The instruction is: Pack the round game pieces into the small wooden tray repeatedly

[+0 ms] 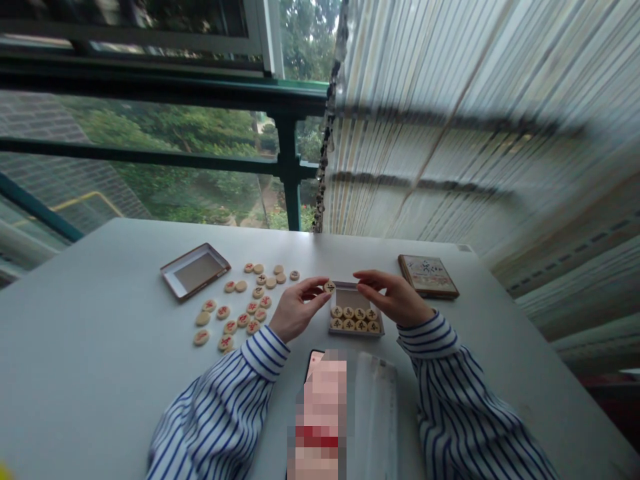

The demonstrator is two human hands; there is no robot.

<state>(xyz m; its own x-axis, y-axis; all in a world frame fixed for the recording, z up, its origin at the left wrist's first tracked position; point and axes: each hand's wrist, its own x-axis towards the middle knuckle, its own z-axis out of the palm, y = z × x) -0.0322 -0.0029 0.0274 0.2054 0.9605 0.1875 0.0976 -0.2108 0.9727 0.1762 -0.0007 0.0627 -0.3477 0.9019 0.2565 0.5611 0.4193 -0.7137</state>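
Note:
My left hand (296,309) pinches a round wooden chess piece (329,287) with a dark mark, holding it just above the far left corner of a small open box (380,327). The box holds two rows of several similar pieces (354,318) at its near end. My right hand (393,295) hovers over the box's far right side, fingers curled and close together; nothing shows between them. Both arms wear blue-and-white striped sleeves.
Several loose wooden pieces (240,305), many marked red, lie scattered on the white table (90,347) to the left. An empty brown-edged box lid (195,270) sits beyond them. A flat patterned box (428,275) lies right. A phone (314,363) and clear plastic sleeve (376,400) lie near me.

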